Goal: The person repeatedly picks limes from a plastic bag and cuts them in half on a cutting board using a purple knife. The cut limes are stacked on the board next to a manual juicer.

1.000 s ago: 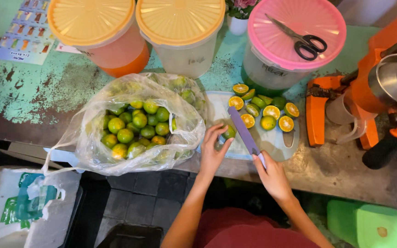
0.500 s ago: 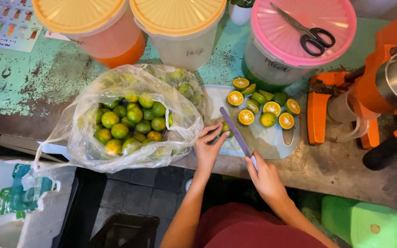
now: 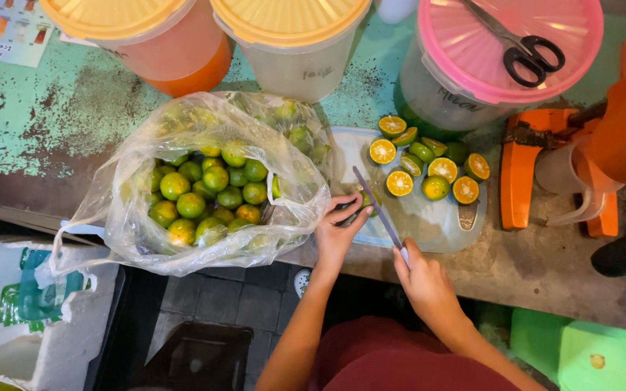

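My left hand [image 3: 338,230] pinches a small green citrus fruit [image 3: 368,200] against the pale cutting board [image 3: 436,224]. My right hand [image 3: 422,279] grips a knife [image 3: 377,208] whose blade lies across that fruit. Several halved fruits [image 3: 429,168] with orange flesh lie at the far side of the board. Left of my hands stands an open clear plastic bag [image 3: 211,185] full of whole green citrus fruits.
At the back stand an orange-lidded jug of orange liquid [image 3: 146,40], a yellow-lidded pale jug [image 3: 291,40] and a pink-lidded bucket [image 3: 487,58] with scissors [image 3: 519,43] on top. An orange press juicer [image 3: 588,159] is on the right. A white foam box [image 3: 16,318] sits below left.
The view has moved closer. My left hand has settled on a fruit at the board's near edge, and the knife has come down onto it.
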